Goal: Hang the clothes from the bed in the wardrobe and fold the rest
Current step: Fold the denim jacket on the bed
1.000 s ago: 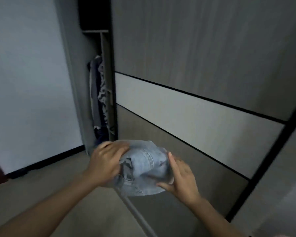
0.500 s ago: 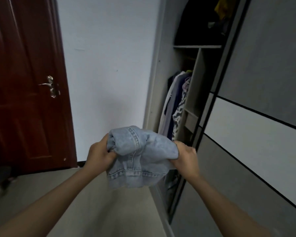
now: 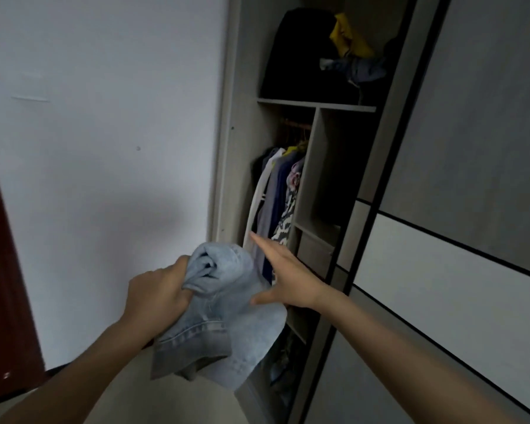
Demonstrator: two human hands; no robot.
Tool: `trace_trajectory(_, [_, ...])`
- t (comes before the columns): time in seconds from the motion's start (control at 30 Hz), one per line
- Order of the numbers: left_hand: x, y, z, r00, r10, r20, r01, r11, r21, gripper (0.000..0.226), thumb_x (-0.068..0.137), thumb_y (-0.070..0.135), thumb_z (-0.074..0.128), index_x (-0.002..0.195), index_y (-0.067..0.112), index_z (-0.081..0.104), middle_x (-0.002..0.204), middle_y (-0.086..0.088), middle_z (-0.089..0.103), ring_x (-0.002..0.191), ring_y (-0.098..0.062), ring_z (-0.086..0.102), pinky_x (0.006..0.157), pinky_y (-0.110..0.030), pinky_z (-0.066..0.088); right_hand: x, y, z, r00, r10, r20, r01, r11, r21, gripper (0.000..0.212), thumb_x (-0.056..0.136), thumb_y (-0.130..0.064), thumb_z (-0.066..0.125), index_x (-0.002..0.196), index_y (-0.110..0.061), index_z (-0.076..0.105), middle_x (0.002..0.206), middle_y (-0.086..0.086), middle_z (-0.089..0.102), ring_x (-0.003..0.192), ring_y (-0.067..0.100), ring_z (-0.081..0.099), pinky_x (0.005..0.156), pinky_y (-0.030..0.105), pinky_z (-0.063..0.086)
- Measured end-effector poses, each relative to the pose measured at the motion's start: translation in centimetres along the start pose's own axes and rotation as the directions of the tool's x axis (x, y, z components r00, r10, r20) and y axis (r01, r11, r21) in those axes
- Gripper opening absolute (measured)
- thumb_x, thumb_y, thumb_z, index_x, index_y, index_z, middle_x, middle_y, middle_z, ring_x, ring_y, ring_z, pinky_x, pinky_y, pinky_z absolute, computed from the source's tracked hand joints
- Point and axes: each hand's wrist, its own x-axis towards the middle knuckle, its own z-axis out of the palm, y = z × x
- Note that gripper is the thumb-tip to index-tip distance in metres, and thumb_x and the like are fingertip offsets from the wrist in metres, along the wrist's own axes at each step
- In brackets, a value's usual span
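The wardrobe [image 3: 245, 133] stands open, with hanging clothes [image 3: 276, 194] inside it. Just in front of its lower part is the bunched denim garment [image 3: 227, 316], not yet put away. Only the left grip [image 3: 156, 289] holds it now, fingers curled round the roll. The right grip [image 3: 288, 276] has let go and reaches toward the wardrobe, wide, fingers straight. I judge that placing inside comes next.

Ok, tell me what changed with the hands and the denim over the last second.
The right hand let go its grip on the denim garment and now stretches open, fingers straight, toward the hanging clothes in the wardrobe. The left hand still grips the bunched denim.
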Motion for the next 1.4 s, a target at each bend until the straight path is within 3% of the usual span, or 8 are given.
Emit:
trace_trajectory(0.17, [6.3,-0.7,3.4,0.965,0.260,0.040,-0.263,0.947,0.184,0.028,0.037,0.003,0.076,0.059,0.007,0.059,0.038,-0.002,0.049,0.023,-0.020,0.041,0.038,-0.012,0.017,6.8,1.2,0.9,0.969,-0.247,-0.009,0.225,0.897,-0.382,0.101,0.082,-0.027,0.071,0.145,-0.035,-0.007,0.155,0.009,0.018,0.141,0.020,0.018,0.112,0.037,0.024])
trace_trajectory(0.33, [14.3,-2.1,7.5,0.942,0.336,-0.005,-0.325,0.915,0.240,0.047,0.013,0.000,0.082,0.052,0.007,0.057,0.035,-0.003,0.046,0.022,-0.020,0.038,0.036,-0.010,0.025,13.4,5.7,-0.9,0.977,-0.168,-0.131,0.149,0.978,-0.144,0.070,0.083,-0.019,0.069,0.143,-0.015,0.033,0.132,0.010,0.051,0.114,0.024,0.053,0.089,0.035,0.045])
trace_trajectory(0.5, [20.4,-3.2,12.5,0.903,0.382,-0.196,-0.361,0.923,0.132,0.046,0.047,0.016,0.072,0.090,0.004,0.063,0.056,-0.010,0.062,0.041,-0.022,0.057,0.041,-0.025,0.046,17.8,10.2,-3.3,0.880,-0.325,-0.345,0.188,0.908,-0.375,0.022,0.078,-0.015,0.073,0.097,-0.005,0.067,0.086,0.006,0.068,0.074,0.021,0.064,0.057,0.028,0.045])
trace_trajectory(0.67, [24.8,-4.1,17.6,0.877,0.440,-0.192,-0.410,0.895,0.178,0.091,0.066,0.065,0.053,0.135,0.009,0.035,0.117,-0.024,0.060,0.100,-0.040,0.058,0.075,-0.049,0.052,20.0,14.5,-6.1,0.889,-0.148,-0.434,0.003,0.949,-0.317,0.029,0.080,-0.018,0.072,0.106,-0.009,0.064,0.092,0.004,0.068,0.080,0.022,0.065,0.063,0.035,0.048])
trace_trajectory(0.9, [33.8,-3.5,24.0,0.849,0.523,0.078,-0.494,0.837,-0.234,0.126,0.049,0.035,0.092,0.146,0.005,0.018,0.105,-0.014,0.063,0.086,-0.033,0.061,0.063,-0.034,0.054,21.7,19.1,-7.7,0.875,0.179,-0.451,-0.334,0.896,-0.293,0.036,0.082,-0.019,0.069,0.116,-0.011,0.059,0.101,0.005,0.068,0.088,0.026,0.065,0.071,0.044,0.051])
trace_trajectory(1.13, [44.6,0.8,26.4,0.694,0.717,0.067,-0.551,0.588,-0.592,0.044,0.073,0.042,0.074,0.071,0.027,0.033,0.075,0.012,0.034,0.085,-0.023,0.053,0.060,-0.032,0.033,22.8,18.8,-13.2,0.658,0.534,-0.531,-0.699,0.696,-0.166,0.053,0.075,-0.021,0.077,0.121,-0.018,0.051,0.109,0.003,0.065,0.101,0.023,0.062,0.085,0.045,0.049])
trace_trajectory(1.3, [48.8,7.1,28.4,0.736,0.633,-0.242,-0.614,0.472,-0.632,0.047,0.079,0.029,0.072,0.116,0.005,0.056,0.112,-0.014,0.056,0.106,-0.034,0.054,0.076,-0.041,0.043,23.9,18.5,-18.1,0.506,0.478,-0.718,-0.856,0.383,-0.348,0.049,0.081,-0.026,0.067,0.125,-0.019,0.046,0.110,0.007,0.063,0.099,0.032,0.061,0.076,0.038,0.047])
trace_trajectory(1.4, [49.3,11.4,29.4,0.803,0.502,-0.322,-0.538,0.376,-0.755,0.044,0.082,0.017,0.069,0.118,-0.004,0.053,0.115,-0.022,0.053,0.106,-0.038,0.053,0.082,-0.043,0.045,24.6,18.8,-19.4,0.610,0.175,-0.773,-0.792,0.121,-0.598,0.041,0.080,-0.017,0.063,0.119,-0.016,0.053,0.104,0.010,0.062,0.086,0.036,0.061,0.058,0.033,0.038])
